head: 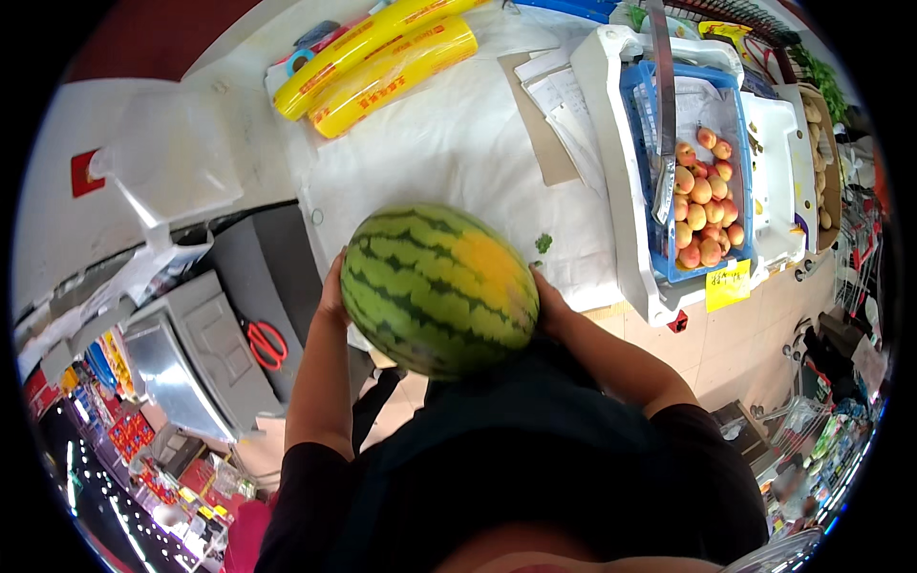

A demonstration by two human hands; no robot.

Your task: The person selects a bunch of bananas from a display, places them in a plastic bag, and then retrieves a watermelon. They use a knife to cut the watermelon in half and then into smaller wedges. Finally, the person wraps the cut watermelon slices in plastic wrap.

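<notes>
A large striped watermelon [437, 290] with a yellow patch on its right side is held before my chest, at the near edge of a white-covered table [430, 172]. My left hand [335, 290] presses against its left end, with most of the fingers hidden by the rind. On the opposite end rests my right hand [548, 304], its fingers also largely out of sight behind the melon. Whether the melon's underside touches the table cannot be seen. A small green leaf scrap [544, 243] lies on the cover just beyond my right hand.
Two yellow film rolls [394, 75] lie at the back left. Papers [562, 107] sit beside a white foam box [616, 179] and a blue crate [746, 179] of peach-like fruit [706, 193]. Left are red-handled scissors [266, 345] and a grey machine with a metal top [179, 365].
</notes>
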